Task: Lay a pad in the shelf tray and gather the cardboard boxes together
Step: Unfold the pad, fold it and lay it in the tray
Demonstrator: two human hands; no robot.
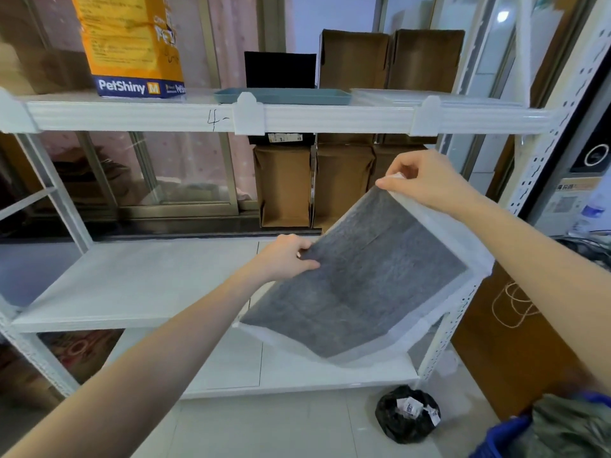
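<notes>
A grey pad with a white border hangs spread out in front of the middle shelf. My left hand pinches its left edge and my right hand grips its upper corner. A shallow blue-grey tray lies on the top shelf, above the pad. Two brown cardboard boxes stand at the back of the top shelf, right of a black box. More cardboard boxes stand at the back of the middle shelf, partly hidden by the pad.
An orange pad package stands on the top shelf at left. The white metal shelf unit has a bare middle board. A black rubbish bag lies on the floor; a brown door is at right.
</notes>
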